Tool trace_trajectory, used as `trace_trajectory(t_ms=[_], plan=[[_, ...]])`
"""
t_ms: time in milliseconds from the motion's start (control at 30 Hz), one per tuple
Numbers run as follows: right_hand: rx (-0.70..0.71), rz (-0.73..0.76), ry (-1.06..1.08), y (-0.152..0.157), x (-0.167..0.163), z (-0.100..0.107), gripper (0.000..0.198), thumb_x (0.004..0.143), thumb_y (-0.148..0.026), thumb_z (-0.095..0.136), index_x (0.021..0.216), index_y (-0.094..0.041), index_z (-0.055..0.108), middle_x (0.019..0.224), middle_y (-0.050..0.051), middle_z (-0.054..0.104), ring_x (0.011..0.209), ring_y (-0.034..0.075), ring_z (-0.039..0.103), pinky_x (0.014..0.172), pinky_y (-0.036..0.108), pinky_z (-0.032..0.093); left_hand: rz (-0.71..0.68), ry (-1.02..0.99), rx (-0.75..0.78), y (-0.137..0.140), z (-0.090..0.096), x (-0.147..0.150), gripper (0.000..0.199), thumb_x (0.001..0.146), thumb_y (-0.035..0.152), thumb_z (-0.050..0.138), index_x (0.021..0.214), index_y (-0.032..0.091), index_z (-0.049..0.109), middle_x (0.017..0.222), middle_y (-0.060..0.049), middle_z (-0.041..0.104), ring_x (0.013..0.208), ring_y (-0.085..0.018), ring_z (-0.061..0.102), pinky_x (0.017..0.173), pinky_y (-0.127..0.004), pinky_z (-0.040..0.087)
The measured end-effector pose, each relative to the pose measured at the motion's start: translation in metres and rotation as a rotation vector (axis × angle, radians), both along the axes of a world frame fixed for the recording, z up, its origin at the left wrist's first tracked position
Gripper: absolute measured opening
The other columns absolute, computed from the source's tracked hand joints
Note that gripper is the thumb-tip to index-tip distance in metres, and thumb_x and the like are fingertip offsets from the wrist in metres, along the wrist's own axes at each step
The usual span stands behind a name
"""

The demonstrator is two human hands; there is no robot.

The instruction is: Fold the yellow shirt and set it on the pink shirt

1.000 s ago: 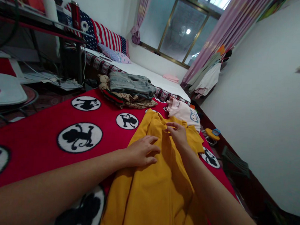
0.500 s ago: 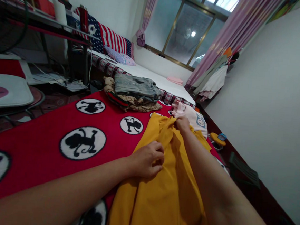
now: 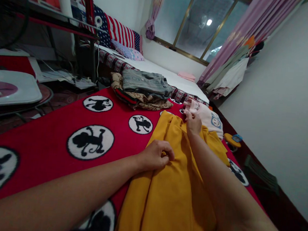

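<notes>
A mustard-yellow garment (image 3: 171, 198) lies lengthwise on the red blanket, with long folds down its left side; its exact kind cannot be told. My left hand (image 3: 157, 155) rests on its upper part, thumb and fingers pinching the cloth. Just past the garment's top edge is my right hand (image 3: 194, 124), fingers bent and slightly apart, with no yellow cloth visible in them. Those fingertips come close to a pale pink shirt (image 3: 204, 116) with a blue smiley patch; whether they touch it cannot be told.
The red blanket (image 3: 53, 139) has black monkey figures in white circles. Folded denim (image 3: 146, 83) lies on a brown patterned cloth (image 3: 155, 103) at the far end. Desk (image 3: 63, 17) and white-topped chair (image 3: 14, 86) stand left; a yellow stool (image 3: 232, 140) is at right.
My right hand has let go of the garment's top edge and moved slightly beyond it; the cloth there lies flatter. My left hand still pinches the garment. The view has shifted slightly.
</notes>
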State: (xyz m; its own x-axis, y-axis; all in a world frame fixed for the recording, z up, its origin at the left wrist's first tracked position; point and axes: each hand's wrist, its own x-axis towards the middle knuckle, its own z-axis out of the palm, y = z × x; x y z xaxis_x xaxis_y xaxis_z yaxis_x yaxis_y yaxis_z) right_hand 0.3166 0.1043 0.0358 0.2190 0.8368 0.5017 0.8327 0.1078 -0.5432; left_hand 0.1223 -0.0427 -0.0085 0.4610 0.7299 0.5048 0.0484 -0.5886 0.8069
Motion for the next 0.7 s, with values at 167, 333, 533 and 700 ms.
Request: trace_trajectory(t_ms=[167, 333, 533, 700], plan=[[-0.249, 0.294, -0.273, -0.017, -0.012, 0.023, 0.025, 0.074, -0.033, 0.063, 0.085, -0.014, 0.073, 0.065, 0.004, 0.067, 0.062, 0.018, 0.061, 0.060, 0.025, 0.044, 0.067, -0.134, -0.031, 0.006, 0.004, -0.001, 0.028, 0.064, -0.005, 0.049, 0.071, 0.014, 0.069, 0.079, -0.003, 0.069, 0.076, -0.013, 0.063, 0.071, -0.022, 0.047], [-0.155, 0.145, -0.209, -0.019, -0.017, 0.020, 0.016, 0.076, -0.018, 0.055, 0.075, -0.013, 0.070, 0.068, 0.006, 0.069, 0.067, 0.017, 0.063, 0.064, 0.025, 0.046, 0.132, -0.070, 0.061, 0.018, -0.001, -0.007, 0.028, 0.067, -0.004, 0.052, 0.075, 0.015, 0.071, 0.088, -0.004, 0.069, 0.086, -0.015, 0.064, 0.080, -0.025, 0.049], [-0.123, 0.198, -0.006, -0.047, -0.012, -0.001, 0.026, 0.077, -0.018, 0.061, 0.102, -0.013, 0.066, 0.102, 0.010, 0.071, 0.089, 0.018, 0.065, 0.081, 0.028, 0.050, 0.144, 0.229, 0.232, 0.015, -0.002, -0.011, 0.022, 0.072, 0.004, 0.058, 0.080, 0.018, 0.073, 0.097, -0.006, 0.066, 0.096, -0.019, 0.061, 0.090, -0.031, 0.048], [-0.037, 0.423, -0.105, -0.117, -0.010, -0.004, 0.021, 0.082, -0.025, 0.057, 0.098, -0.018, 0.067, 0.102, 0.008, 0.069, 0.088, 0.019, 0.064, 0.083, 0.031, 0.050, 0.264, 0.456, 0.319, 0.009, 0.000, -0.010, 0.038, 0.078, 0.028, 0.067, 0.115, 0.020, 0.068, 0.132, -0.012, 0.056, 0.123, -0.029, 0.050, 0.108, -0.046, 0.036]])
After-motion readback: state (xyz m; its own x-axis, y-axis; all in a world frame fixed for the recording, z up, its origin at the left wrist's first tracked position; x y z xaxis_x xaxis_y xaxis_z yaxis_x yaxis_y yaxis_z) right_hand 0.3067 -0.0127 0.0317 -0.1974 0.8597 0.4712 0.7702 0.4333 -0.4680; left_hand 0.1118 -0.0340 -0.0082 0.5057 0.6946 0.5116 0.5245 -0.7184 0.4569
